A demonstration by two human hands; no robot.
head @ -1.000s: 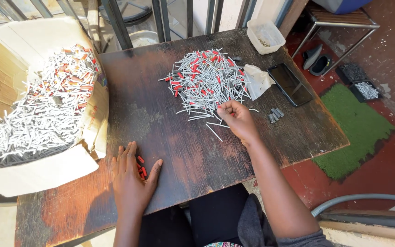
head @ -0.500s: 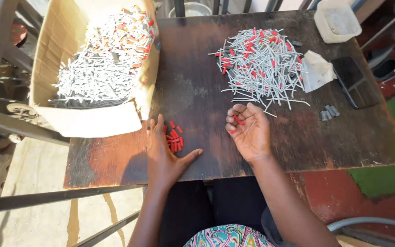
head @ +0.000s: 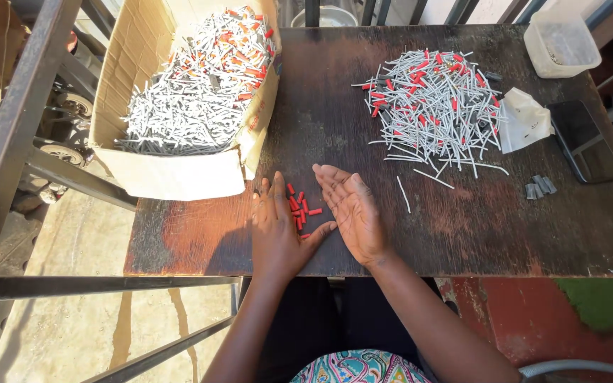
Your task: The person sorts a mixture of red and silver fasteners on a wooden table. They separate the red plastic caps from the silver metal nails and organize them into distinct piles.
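Small red plastic caps [head: 301, 209] lie between both hands.
Left hand [head: 276, 230] flat, right hand [head: 352, 211] open, empty; caps look light, rigid: pinch sideways.

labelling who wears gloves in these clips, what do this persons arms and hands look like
Both hands are bare: no gloves, rings, watch or bracelets show on the left hand or the right hand. Both forearms are uncovered, with no sleeves in view. Lower down shows a patterned garment in pink, teal and yellow.

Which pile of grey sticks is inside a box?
The pile on the left: it fills the cardboard box. The other pile lies loose on the table.
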